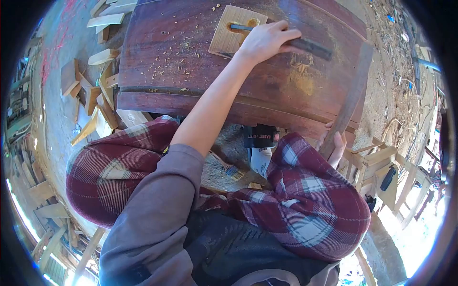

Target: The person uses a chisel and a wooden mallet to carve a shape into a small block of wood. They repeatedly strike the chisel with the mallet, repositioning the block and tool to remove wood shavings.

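Note:
My left hand [269,40] is closed around a chisel, whose dark handle [312,48] sticks out to the right of my fingers. Its narrow blade [241,27] lies over a carved hollow in a small light wooden block [223,38]. That block rests on a reddish-brown wooden bench [191,64]. At the bench's right front edge, my right hand [338,147] grips the lower end of a long, flat wooden bar [355,90]. The bar slants up to the right, its far end apart from the chisel.
Wood chips [183,46] are scattered over the bench. Offcuts [95,90] lie on the ground to the left. Plaid-covered knees [119,167] flank the space before the bench. A wooden frame [381,159] stands at the right, with a dark object [389,178] on it.

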{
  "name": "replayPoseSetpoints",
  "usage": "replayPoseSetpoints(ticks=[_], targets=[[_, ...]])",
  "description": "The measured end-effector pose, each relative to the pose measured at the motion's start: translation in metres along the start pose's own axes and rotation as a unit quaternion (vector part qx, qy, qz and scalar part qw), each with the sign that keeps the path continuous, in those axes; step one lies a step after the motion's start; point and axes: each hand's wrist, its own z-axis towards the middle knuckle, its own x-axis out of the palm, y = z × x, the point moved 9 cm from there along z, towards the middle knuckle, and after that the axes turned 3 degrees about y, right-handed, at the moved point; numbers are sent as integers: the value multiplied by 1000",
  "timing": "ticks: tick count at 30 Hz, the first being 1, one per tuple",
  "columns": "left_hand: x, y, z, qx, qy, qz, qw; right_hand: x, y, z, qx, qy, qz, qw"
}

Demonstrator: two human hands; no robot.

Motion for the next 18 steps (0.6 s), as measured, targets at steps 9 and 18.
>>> replayPoseSetpoints(ticks=[9,18], targets=[[-7,-13,-2,61,-45,38,996,2,26,-3,-66,-90,-14,994],[-12,-21,-2,77,-48,6,996,-11,30,2,-76,-78,-18,994]])
